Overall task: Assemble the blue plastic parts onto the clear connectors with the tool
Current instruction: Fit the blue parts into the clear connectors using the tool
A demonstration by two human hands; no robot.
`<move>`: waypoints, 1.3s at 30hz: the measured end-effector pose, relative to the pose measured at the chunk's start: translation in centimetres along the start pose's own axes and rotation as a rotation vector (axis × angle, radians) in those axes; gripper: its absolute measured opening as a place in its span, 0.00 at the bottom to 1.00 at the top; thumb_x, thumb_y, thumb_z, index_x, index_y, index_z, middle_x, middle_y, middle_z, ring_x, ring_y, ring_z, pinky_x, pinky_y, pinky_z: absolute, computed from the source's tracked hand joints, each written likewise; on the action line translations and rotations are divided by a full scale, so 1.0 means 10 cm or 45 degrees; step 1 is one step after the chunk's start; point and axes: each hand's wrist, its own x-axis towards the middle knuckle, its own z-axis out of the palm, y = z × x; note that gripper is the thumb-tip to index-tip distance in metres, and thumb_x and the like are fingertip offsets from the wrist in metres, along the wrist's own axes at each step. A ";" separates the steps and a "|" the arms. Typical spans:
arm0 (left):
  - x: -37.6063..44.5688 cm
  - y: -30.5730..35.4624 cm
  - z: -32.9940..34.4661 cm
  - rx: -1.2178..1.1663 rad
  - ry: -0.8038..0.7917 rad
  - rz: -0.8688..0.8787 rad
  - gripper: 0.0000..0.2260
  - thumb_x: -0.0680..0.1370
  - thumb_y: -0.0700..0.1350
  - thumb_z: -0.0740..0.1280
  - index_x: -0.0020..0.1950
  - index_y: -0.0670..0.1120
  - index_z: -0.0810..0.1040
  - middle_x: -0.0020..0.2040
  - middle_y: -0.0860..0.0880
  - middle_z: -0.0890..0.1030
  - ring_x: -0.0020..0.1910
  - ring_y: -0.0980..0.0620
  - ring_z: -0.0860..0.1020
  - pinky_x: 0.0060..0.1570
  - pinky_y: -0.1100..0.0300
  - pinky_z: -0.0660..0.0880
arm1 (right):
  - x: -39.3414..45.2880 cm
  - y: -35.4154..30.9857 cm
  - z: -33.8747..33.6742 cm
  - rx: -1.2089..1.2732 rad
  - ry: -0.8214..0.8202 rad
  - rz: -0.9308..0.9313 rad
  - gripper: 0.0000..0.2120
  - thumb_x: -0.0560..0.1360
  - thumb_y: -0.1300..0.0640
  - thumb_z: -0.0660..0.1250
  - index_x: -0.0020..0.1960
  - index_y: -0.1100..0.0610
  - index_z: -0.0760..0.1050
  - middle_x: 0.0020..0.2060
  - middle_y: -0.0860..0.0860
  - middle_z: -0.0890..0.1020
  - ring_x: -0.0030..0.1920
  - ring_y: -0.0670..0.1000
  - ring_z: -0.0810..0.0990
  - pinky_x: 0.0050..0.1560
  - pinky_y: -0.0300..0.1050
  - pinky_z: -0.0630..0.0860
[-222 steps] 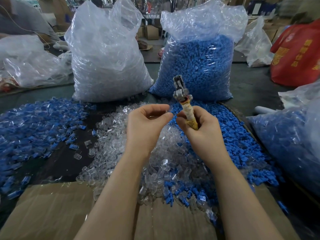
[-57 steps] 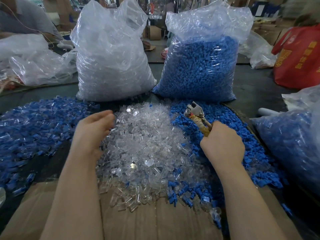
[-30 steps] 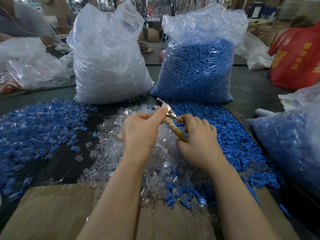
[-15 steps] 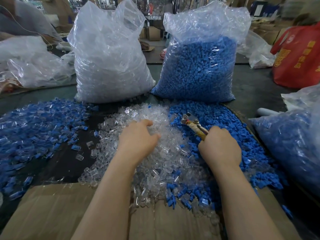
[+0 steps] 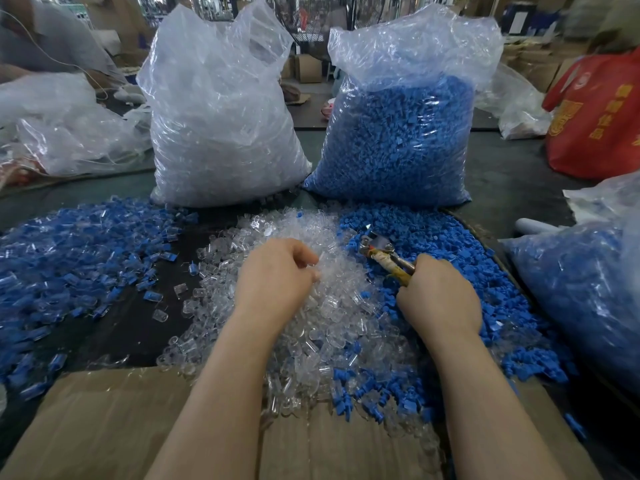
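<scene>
A heap of clear connectors [image 5: 322, 327] lies in the middle of the table, with a heap of loose blue plastic parts [image 5: 446, 258] to its right. My left hand [image 5: 277, 278] rests on top of the clear heap, its fingers curled into the connectors; whether it pinches one is hidden. My right hand [image 5: 438, 296] grips the taped handle of the metal tool [image 5: 381, 252], whose jaws point up and left over the blue heap. A pile of assembled blue-and-clear pieces [image 5: 72, 258] spreads at the left.
Two tall plastic bags stand behind the heaps: clear connectors [image 5: 221, 126] at left, blue parts [image 5: 401, 133] at right. Another bag of blue pieces [image 5: 585, 292] sits at the right edge. A cardboard sheet [image 5: 114, 424] covers the near table. A red bag [image 5: 599, 119] lies far right.
Both hands parted from the tool's jaws and dropped to the heaps. The left hand now digs its fingers into the clear connectors, and the right hand with the tool lies lower on the blue parts.
</scene>
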 end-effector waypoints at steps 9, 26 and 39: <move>-0.01 0.04 -0.02 -0.337 0.162 0.047 0.03 0.73 0.53 0.75 0.41 0.56 0.83 0.33 0.59 0.82 0.36 0.61 0.80 0.37 0.65 0.73 | 0.05 0.02 -0.02 0.315 0.190 -0.073 0.05 0.76 0.52 0.66 0.44 0.50 0.70 0.36 0.49 0.73 0.33 0.51 0.69 0.29 0.44 0.61; -0.03 0.10 -0.02 -0.729 0.066 0.021 0.10 0.66 0.48 0.80 0.46 0.53 0.86 0.39 0.58 0.85 0.41 0.60 0.83 0.52 0.54 0.80 | 0.02 -0.11 -0.03 1.144 0.033 -0.152 0.06 0.74 0.51 0.72 0.42 0.52 0.77 0.32 0.49 0.80 0.30 0.47 0.74 0.34 0.49 0.73; -0.03 0.13 0.03 -0.690 0.244 0.149 0.07 0.70 0.44 0.78 0.42 0.54 0.83 0.38 0.60 0.84 0.39 0.62 0.82 0.44 0.63 0.79 | -0.04 -0.17 -0.01 1.374 0.026 -0.356 0.06 0.75 0.58 0.72 0.44 0.49 0.77 0.28 0.42 0.76 0.26 0.41 0.68 0.28 0.34 0.67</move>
